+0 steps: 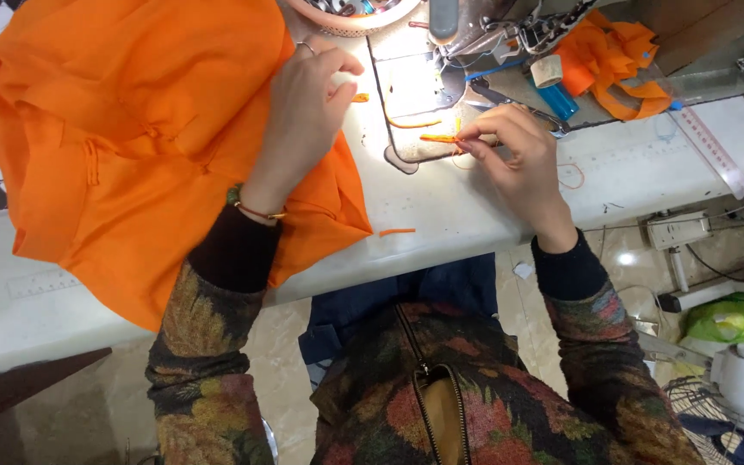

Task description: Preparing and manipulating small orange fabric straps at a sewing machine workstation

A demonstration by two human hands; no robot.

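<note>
Pinching a thin orange strip in my right hand beside the needle, left hand loosely curled on the orange cloth, I risk losing the strip off the table's front edge.

Left hand: ring on one finger, thin orange-gold bangle plus greenish bead band at wrist. Right hand: no jewellery visible. Both arms: knitted sleeves in dark floral pattern, mottled rust, mustard, olive and red on near-black ground; plain black ribbed cuffs showing at wrists. Torso: same floral knit, front zip with dark metal teeth, partly open over tan lining. Dark blue garment at lap, below worktop edge.
</note>
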